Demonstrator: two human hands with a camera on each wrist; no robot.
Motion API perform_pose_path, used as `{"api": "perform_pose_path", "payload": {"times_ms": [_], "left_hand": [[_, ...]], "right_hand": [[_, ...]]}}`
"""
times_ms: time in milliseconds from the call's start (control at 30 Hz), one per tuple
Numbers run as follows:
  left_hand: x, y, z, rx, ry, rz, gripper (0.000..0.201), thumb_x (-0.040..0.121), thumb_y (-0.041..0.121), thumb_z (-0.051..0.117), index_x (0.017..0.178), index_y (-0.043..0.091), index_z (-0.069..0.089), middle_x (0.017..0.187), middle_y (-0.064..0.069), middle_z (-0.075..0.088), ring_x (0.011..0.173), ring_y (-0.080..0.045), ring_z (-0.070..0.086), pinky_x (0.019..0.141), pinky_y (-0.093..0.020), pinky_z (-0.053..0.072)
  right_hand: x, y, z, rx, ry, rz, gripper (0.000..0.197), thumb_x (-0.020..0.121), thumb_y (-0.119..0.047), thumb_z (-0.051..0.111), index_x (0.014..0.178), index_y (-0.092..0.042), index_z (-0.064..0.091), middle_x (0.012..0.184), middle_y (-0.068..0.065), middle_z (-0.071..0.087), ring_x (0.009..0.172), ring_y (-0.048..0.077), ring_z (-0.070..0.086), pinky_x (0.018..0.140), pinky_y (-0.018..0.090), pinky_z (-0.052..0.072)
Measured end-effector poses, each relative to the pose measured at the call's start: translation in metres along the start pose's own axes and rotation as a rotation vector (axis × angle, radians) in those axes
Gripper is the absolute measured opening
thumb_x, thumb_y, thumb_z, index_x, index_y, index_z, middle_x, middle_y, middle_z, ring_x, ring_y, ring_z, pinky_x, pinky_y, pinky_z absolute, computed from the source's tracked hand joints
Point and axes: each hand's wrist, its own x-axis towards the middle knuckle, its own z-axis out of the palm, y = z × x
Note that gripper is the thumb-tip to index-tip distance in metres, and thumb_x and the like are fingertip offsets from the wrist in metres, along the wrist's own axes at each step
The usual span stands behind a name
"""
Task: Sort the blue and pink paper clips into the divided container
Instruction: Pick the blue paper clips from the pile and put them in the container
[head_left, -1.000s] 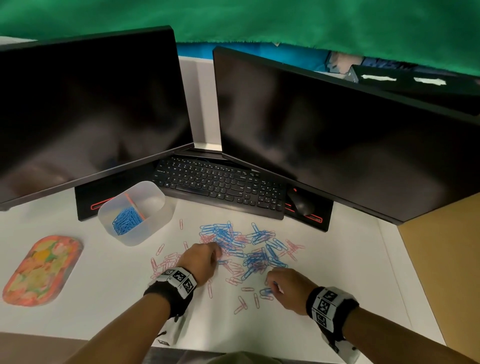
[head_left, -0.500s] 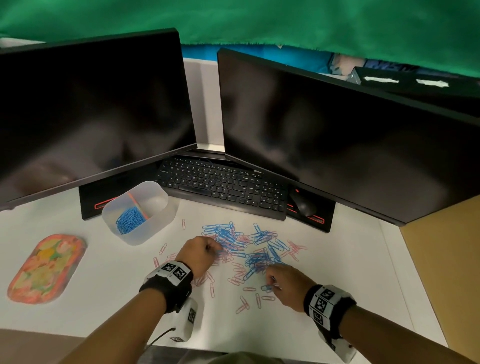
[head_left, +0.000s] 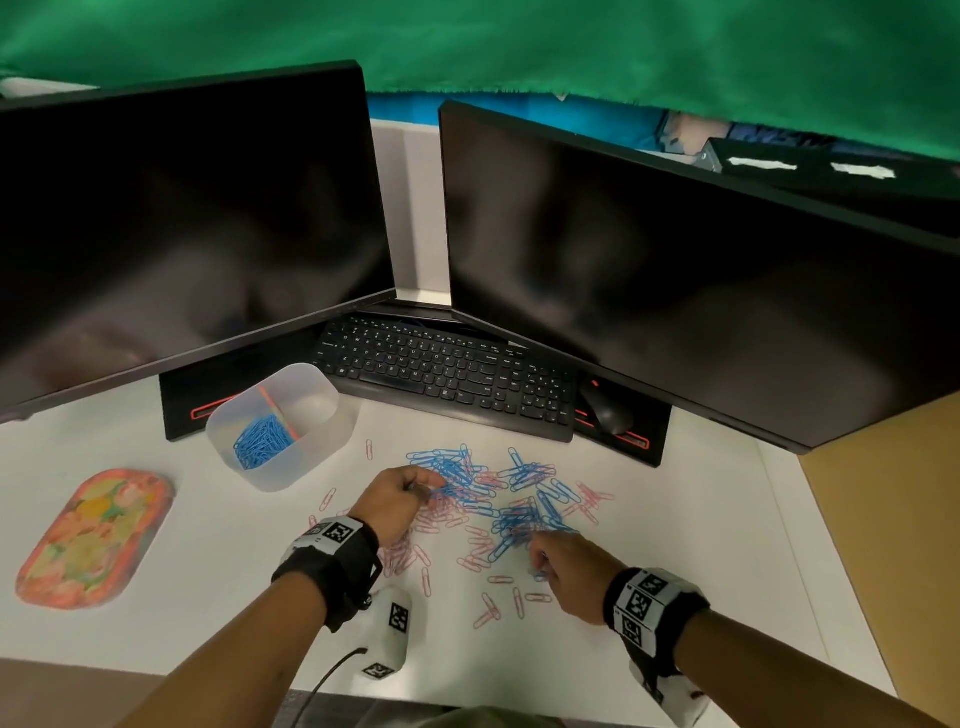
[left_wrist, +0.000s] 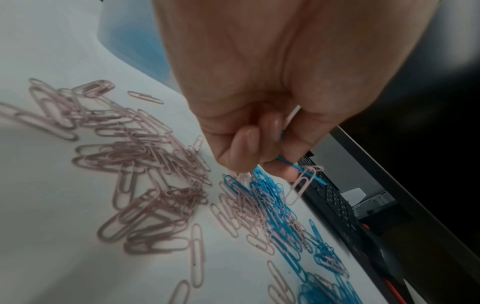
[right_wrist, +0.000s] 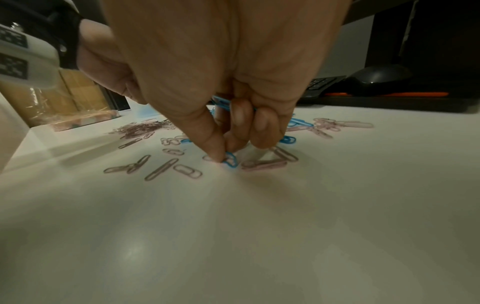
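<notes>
Both hands, left (head_left: 393, 500) and right (head_left: 574, 576), are pinching blue clips (left_wrist: 298, 167); container (head_left: 311, 457) holding some blue, most clips remaining mid-frame.

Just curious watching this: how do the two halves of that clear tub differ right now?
The divided container has two compartments split by a pinkish divider. The left compartment holds a heap of blue paper clips; the right compartment shows no clips. Left looks bright blue, right pale and bare. They share the translucent walls and look alike in size.
</notes>
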Motion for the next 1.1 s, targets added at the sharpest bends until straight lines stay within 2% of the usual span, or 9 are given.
{"api": "perform_pose_path", "payload": {"times_ms": [167, 233, 333, 400, 467, 533, 700, 767, 1100], "left_hand": [[-0.003, -0.001, -0.001, -0.048, -0.029, -0.018, 0.039, 0.095, 0.001, 0.040, 0.096, 0.029, 0.069, 0.092, -0.006, 0.065, 0.050, -0.016, 0.032, 0.054, -0.027, 0.033], [-0.005, 0.001, 0.000, -0.046, -0.023, 0.010, 0.036, 0.096, 0.002, 0.043, 0.093, 0.027, 0.068, 0.092, -0.005, 0.066, 0.054, -0.018, 0.039, 0.054, -0.025, 0.036], [-0.009, 0.007, 0.003, -0.053, 0.006, 0.069, 0.024, 0.096, 0.004, 0.049, 0.100, 0.015, 0.070, 0.085, 0.004, 0.064, 0.046, -0.002, 0.046, 0.049, -0.009, 0.039], [-0.010, 0.010, 0.004, -0.072, 0.034, 0.092, 0.020, 0.095, 0.004, 0.053, 0.097, 0.013, 0.071, 0.083, 0.008, 0.064, 0.053, 0.002, 0.052, 0.060, -0.008, 0.045], [-0.010, 0.012, 0.007, -0.079, 0.058, 0.098, 0.021, 0.093, 0.006, 0.057, 0.088, 0.020, 0.072, 0.089, 0.008, 0.068, 0.077, -0.005, 0.062, 0.083, -0.018, 0.049], [-0.008, 0.012, 0.011, -0.038, 0.091, 0.110, 0.023, 0.091, 0.008, 0.060, 0.083, 0.026, 0.072, 0.092, 0.006, 0.071, 0.089, -0.009, 0.065, 0.091, -0.023, 0.049], [-0.009, 0.013, 0.018, 0.095, 0.211, 0.202, 0.020, 0.089, 0.012, 0.062, 0.085, 0.028, 0.073, 0.090, 0.010, 0.072, 0.085, -0.008, 0.065, 0.068, -0.003, 0.042], [-0.009, 0.014, 0.018, 0.125, 0.235, 0.240, 0.020, 0.088, 0.012, 0.062, 0.088, 0.028, 0.074, 0.089, 0.010, 0.071, 0.083, -0.007, 0.064, 0.068, -0.006, 0.042], [-0.007, 0.016, 0.012, 0.115, 0.322, 0.278, 0.020, 0.089, 0.008, 0.061, 0.093, 0.022, 0.074, 0.087, 0.012, 0.069, 0.064, 0.008, 0.054, 0.066, -0.003, 0.043]], "right_hand": [[0.000, -0.008, -0.012, 0.157, 0.028, 0.045, 0.018, 0.091, -0.012, 0.047, 0.105, -0.016, 0.056, 0.111, 0.001, 0.059, 0.099, 0.015, 0.058, 0.086, 0.025, 0.048], [0.004, -0.018, -0.023, 0.357, 0.026, 0.101, 0.013, 0.091, -0.018, 0.044, 0.090, -0.014, 0.057, 0.089, 0.001, 0.060, 0.078, 0.013, 0.058, 0.068, 0.025, 0.046], [0.013, -0.033, -0.036, 0.874, 0.020, 0.229, 0.018, 0.078, -0.018, 0.041, 0.064, -0.014, 0.050, 0.059, 0.002, 0.045, 0.046, 0.009, 0.038, 0.048, 0.023, 0.024], [0.022, -0.039, -0.039, 1.130, 0.037, 0.269, 0.026, 0.084, -0.012, 0.037, 0.060, -0.013, 0.047, 0.057, 0.006, 0.044, 0.044, 0.013, 0.033, 0.047, 0.024, 0.021], [0.030, -0.045, -0.041, 1.262, 0.017, 0.300, 0.027, 0.088, -0.017, 0.039, 0.062, -0.014, 0.048, 0.059, 0.006, 0.049, 0.046, 0.016, 0.037, 0.046, 0.025, 0.023], [0.036, -0.054, -0.045, 1.304, -0.025, 0.324, 0.028, 0.091, -0.026, 0.046, 0.065, -0.015, 0.050, 0.058, 0.004, 0.048, 0.046, 0.016, 0.037, 0.045, 0.024, 0.023], [0.045, -0.080, -0.050, 1.233, -0.055, 0.387, 0.034, 0.094, -0.038, 0.053, 0.071, -0.013, 0.049, 0.051, -0.004, 0.023, 0.043, 0.012, 0.021, 0.046, 0.022, 0.016], [0.046, -0.087, -0.050, 1.195, -0.043, 0.403, 0.034, 0.091, -0.040, 0.058, 0.075, -0.011, 0.055, 0.050, -0.005, 0.022, 0.042, 0.011, 0.020, 0.045, 0.021, 0.016], [0.050, -0.089, -0.046, 1.232, -0.041, 0.334, 0.018, 0.084, -0.021, 0.070, 0.080, -0.010, 0.056, 0.049, -0.007, 0.028, 0.042, 0.011, 0.025, 0.042, 0.023, 0.023]]}}
